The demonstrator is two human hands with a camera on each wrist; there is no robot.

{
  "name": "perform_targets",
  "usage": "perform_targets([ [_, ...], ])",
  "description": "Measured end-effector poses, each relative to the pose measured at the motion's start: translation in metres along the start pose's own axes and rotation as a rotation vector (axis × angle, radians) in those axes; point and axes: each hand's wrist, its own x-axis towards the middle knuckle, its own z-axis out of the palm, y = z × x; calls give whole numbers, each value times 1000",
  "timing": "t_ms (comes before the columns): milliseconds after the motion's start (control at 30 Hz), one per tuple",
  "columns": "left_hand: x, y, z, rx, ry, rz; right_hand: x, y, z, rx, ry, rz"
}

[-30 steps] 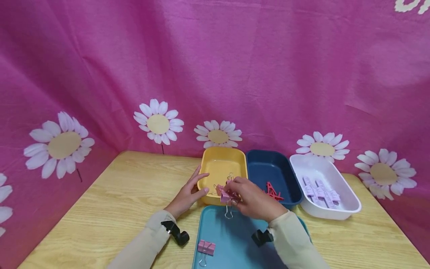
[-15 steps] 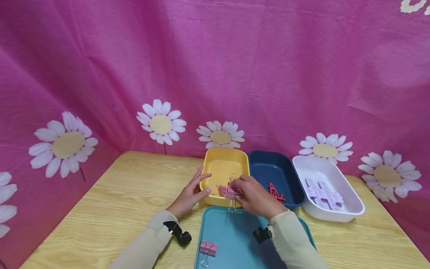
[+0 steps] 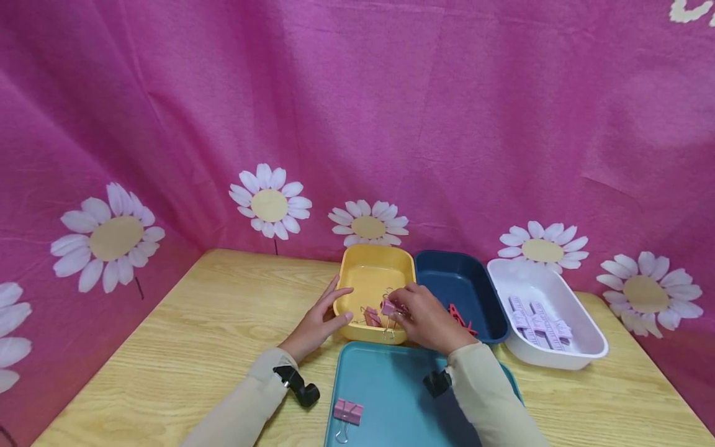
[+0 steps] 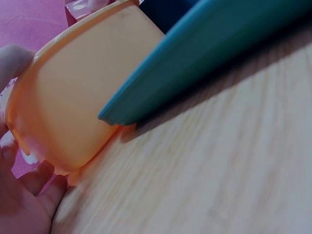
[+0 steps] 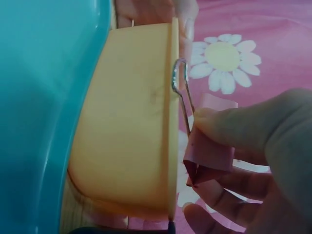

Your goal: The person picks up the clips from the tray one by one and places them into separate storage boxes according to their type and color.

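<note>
My right hand (image 3: 432, 320) pinches a pink binder clip (image 5: 212, 151) between thumb and fingers, above the near right part of the yellow box (image 3: 374, 273). The clip's wire handle (image 5: 181, 78) hangs at the box's near rim in the right wrist view. Another pink binder clip (image 3: 372, 317) lies inside that box; others beside it are partly hidden by my right hand. At the box's near left corner rests my left hand (image 3: 311, 326), its fingers stretched along the side and the thumb at the rim. One more pink binder clip (image 3: 348, 411) lies on the teal tray (image 3: 391, 391).
Right of the yellow box stands a dark blue box (image 3: 455, 273) with red peg-like clips (image 3: 459, 318). Beyond it a white box (image 3: 586, 338) holds lilac pieces with ruler-like marks (image 3: 539, 323). A pink flowered curtain (image 3: 357, 124) hangs behind the wooden table (image 3: 251, 292).
My right hand has raised the binder clip slightly and shifted it right and farther back, over the yellow box. The left hand keeps its place on the box.
</note>
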Motion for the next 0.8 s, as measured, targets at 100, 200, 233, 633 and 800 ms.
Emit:
perform_targets([
  [100,0,-3,0,-5,-4,-1,3,3,2,-10,12,-4],
  [200,1,-4,0,-8,-7,-1,7,5,4,-16,24,-4],
  [233,1,-4,0,-10,-5,0,8,6,4,-15,27,0],
  [633,0,-1,0,-16,10,3,17,13,3,-5,-2,90],
  [800,0,-1,0,-18,14,-6,20,14,5,-8,-14,104],
])
